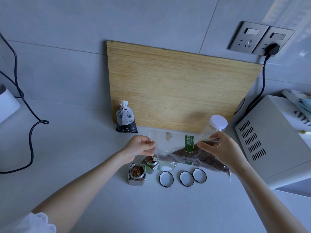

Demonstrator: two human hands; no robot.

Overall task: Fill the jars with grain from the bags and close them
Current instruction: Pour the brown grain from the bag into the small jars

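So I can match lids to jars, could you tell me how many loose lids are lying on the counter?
3 loose lids, in a row right of the filled jar: left, middle, right.

Single view only, head-worn, wide-angle. I look forward and steeply down onto a pale counter [84, 148], close in, both forearms entering from the bottom corners. Far edge of frame takes in the tiled wall [117, 22] and a wooden board [176, 86] leaning against it. Edges bow noticeably. No second view to share anything with.
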